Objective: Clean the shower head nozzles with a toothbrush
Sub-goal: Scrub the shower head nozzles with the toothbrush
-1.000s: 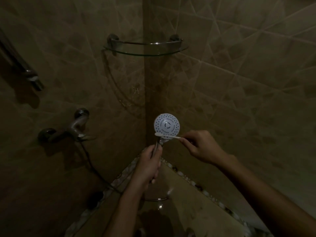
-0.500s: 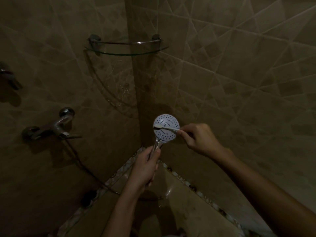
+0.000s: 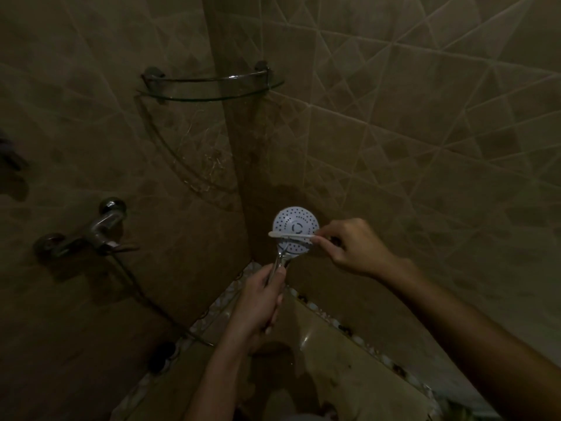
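A round white shower head [image 3: 295, 221] with dotted nozzles faces me in the dim shower corner. Its chrome handle runs down into my left hand [image 3: 261, 302], which is closed around it. A white toothbrush [image 3: 290, 235] lies horizontally across the lower middle of the face, its head at the left edge. My right hand [image 3: 352, 247] pinches the toothbrush handle just right of the shower head.
A glass corner shelf [image 3: 212, 86] is mounted above. A chrome mixer tap [image 3: 100, 229] sits on the left wall, with a hose [image 3: 142, 293] running down toward the floor. Tiled walls meet in the corner, and a pebble border edges the floor.
The toothbrush has shifted along the shower head face, from its lower edge up to mid-face and back slightly down. Both hands keep their grips. The camera view has drifted.
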`<control>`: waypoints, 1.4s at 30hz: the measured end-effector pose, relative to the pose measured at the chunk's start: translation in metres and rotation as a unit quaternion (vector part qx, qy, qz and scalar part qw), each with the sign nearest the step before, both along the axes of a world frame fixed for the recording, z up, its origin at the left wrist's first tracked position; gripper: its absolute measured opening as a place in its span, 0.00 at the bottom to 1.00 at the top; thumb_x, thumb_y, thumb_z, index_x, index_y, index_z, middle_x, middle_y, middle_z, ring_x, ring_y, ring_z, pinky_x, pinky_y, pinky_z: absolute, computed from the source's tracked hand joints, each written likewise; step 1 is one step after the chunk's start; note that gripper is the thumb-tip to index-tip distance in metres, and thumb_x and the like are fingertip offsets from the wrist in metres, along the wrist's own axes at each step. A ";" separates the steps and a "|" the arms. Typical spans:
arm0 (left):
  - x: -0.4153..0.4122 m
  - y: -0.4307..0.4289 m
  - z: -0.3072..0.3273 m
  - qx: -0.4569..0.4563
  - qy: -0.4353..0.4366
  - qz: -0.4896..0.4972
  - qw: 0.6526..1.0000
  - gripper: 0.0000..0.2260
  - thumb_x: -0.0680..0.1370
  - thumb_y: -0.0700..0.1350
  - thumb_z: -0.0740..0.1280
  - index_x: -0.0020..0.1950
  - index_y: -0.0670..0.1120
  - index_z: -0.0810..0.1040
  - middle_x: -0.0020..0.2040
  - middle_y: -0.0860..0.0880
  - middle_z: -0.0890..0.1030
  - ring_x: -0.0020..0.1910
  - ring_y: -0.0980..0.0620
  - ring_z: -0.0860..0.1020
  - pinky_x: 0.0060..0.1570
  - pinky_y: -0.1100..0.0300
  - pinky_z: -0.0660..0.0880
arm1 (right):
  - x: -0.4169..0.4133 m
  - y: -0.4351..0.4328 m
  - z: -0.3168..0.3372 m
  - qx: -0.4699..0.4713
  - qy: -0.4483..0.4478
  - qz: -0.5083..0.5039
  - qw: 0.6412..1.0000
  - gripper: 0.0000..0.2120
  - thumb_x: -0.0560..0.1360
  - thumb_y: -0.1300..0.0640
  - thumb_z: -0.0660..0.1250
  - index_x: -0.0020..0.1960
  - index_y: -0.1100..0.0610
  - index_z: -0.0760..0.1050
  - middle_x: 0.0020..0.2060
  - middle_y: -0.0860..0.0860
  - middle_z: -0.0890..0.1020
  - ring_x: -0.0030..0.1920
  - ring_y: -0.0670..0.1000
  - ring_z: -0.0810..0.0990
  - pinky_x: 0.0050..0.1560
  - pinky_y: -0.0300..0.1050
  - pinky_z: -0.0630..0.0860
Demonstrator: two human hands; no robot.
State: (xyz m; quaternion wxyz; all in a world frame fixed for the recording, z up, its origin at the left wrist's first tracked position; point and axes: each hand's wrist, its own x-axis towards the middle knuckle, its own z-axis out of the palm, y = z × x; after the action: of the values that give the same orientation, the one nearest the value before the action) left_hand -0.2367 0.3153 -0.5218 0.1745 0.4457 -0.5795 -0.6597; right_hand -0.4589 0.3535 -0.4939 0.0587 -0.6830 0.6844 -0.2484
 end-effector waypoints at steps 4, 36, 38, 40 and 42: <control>0.003 0.001 0.000 0.003 0.005 0.002 1.000 0.13 0.83 0.53 0.58 0.55 0.44 0.75 0.28 0.50 0.69 0.20 0.55 0.63 0.20 0.68 0.58 | -0.003 0.001 -0.002 0.004 0.005 -0.013 1.000 0.11 0.80 0.49 0.66 0.52 0.52 0.86 0.35 0.47 0.83 0.30 0.44 0.76 0.30 0.43 0.73; 0.009 0.003 -0.016 0.044 0.015 0.036 0.998 0.12 0.83 0.53 0.57 0.53 0.47 0.75 0.29 0.51 0.70 0.20 0.55 0.64 0.21 0.66 0.59 | 0.006 0.013 -0.017 0.049 0.015 0.032 0.998 0.11 0.81 0.49 0.65 0.54 0.52 0.84 0.38 0.47 0.83 0.34 0.42 0.78 0.34 0.36 0.72; 0.008 0.005 -0.014 0.038 0.024 0.036 0.998 0.11 0.83 0.53 0.57 0.55 0.48 0.75 0.28 0.51 0.70 0.20 0.55 0.64 0.21 0.66 0.59 | 0.002 0.012 -0.020 0.035 0.021 0.001 0.999 0.11 0.81 0.49 0.65 0.53 0.52 0.85 0.36 0.47 0.82 0.32 0.43 0.77 0.32 0.39 0.73; 0.005 0.005 -0.014 0.037 0.029 0.036 0.998 0.11 0.83 0.52 0.57 0.56 0.48 0.75 0.28 0.52 0.70 0.20 0.55 0.64 0.21 0.67 0.59 | 0.003 0.010 -0.024 0.019 0.042 -0.022 0.999 0.11 0.81 0.50 0.65 0.51 0.53 0.85 0.35 0.48 0.82 0.31 0.45 0.77 0.31 0.39 0.71; 0.004 0.004 -0.014 0.041 0.033 0.038 0.998 0.12 0.83 0.52 0.57 0.56 0.46 0.74 0.28 0.52 0.70 0.20 0.55 0.64 0.21 0.66 0.59 | 0.003 0.008 -0.026 0.008 0.021 -0.062 0.998 0.10 0.81 0.53 0.65 0.50 0.54 0.85 0.36 0.50 0.83 0.32 0.46 0.77 0.32 0.37 0.68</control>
State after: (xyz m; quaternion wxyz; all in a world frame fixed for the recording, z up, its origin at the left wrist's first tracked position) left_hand -0.2331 0.3191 -0.5363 0.1994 0.4522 -0.5286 -0.6902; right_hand -0.4555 0.3619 -0.5197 0.0343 -0.6435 0.7287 -0.2318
